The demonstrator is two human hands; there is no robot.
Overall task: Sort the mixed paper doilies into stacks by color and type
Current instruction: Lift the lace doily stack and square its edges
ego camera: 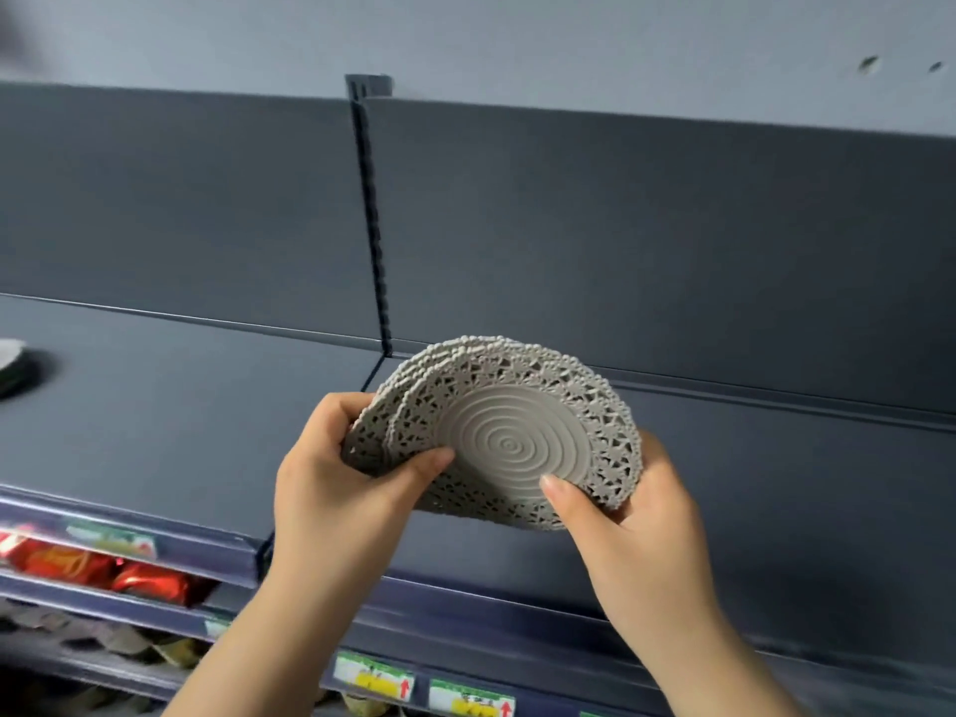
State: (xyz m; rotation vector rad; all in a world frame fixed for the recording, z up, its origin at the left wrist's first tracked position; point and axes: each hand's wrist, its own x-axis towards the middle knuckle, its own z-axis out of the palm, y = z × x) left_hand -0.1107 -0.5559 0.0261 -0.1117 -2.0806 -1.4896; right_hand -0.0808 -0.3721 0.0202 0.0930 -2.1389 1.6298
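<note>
Both hands pinch doilies above shelf: left hand fans the edge, right hand supports underneath. Risk: thin lace sheets cling, slide out, or tear when peeled.

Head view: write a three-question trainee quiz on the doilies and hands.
1. True or false: both hands grip the doilies.
2. Where is the other stack? A) far left on the shelf B) right of the hands
3. What colour are the held doilies?

Key:
1. True: left hand and right hand hold them, fanned, above the shelf.
2. A
3. Grey
</note>
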